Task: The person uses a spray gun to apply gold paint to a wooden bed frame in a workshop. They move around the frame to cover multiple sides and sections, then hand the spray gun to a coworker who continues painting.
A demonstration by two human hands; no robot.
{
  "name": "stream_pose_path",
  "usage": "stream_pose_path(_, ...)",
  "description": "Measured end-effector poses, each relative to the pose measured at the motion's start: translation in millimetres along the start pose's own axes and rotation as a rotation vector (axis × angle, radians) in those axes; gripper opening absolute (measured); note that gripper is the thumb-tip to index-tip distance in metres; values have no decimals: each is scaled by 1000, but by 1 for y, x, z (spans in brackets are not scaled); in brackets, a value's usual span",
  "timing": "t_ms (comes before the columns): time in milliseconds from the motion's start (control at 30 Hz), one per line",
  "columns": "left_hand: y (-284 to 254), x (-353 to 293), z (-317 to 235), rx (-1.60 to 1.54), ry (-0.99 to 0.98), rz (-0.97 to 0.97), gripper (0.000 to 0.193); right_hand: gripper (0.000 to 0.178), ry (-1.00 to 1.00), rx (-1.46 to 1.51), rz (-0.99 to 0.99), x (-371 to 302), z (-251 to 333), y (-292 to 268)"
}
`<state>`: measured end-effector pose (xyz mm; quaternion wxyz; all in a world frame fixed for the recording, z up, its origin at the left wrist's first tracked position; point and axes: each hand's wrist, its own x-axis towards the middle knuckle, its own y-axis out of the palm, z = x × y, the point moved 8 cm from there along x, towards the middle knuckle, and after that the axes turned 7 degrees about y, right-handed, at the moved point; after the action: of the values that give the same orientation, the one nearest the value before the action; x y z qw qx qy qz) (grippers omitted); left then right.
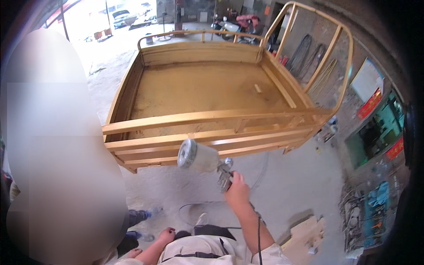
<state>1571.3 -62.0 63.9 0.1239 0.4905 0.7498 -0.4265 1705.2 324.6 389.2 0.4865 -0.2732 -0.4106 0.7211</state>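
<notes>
My right hand (239, 190) is wrapped round the grip of a metal spray gun (224, 176), held out in front of me. A large whitish paint cup (202, 157) is fixed to the gun and tips to the left. Beyond it stands a golden-yellow metal cargo bed (207, 81), with rails along its near side; the cup overlaps the lower near rails. A dark air hose (259, 240) hangs from the gun along my right forearm. Low beside my body, my left hand (166, 235) is closed with its fingers curled, and nothing shows in it.
A blurred-out person fills the left side, with legs and shoes (148, 214) near my feet. Flattened cardboard (304, 236) lies on the floor at right. Clutter with a blue cloth (378, 194) lines the right wall. Coiled hoses (304, 55) hang behind the bed; a scooter (229, 27) stands farther back.
</notes>
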Motion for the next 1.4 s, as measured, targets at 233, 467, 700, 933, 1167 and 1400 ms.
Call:
stream_pose_path(233, -38, 4, 268, 241, -372, 106, 30, 39, -136, -116, -21, 43, 31, 2)
stream_pose_path(467, -79, 32, 153, 368, 48, 49, 32, 39, -144, -347, -21, 54, 63, 22)
stream_pose_path(700, -44, 98, 122, 71, 27, 32, 32, 45, -15, -442, -217, 65, 38, 52)
stream_pose_path(933, 15, 55, 150, 369, 86, 228, 31, 44, -31, -476, -296, 65, 10, 90)
stream_pose_path(1167, 47, 38, 143, 410, 215, 238, 31, 48, 69, -344, -433, 88, 5, 85)
stream_pose_path(1400, 55, 25, 165, 351, 89, 277, 32, 46, 62, -391, -245, 62, 2, 95)
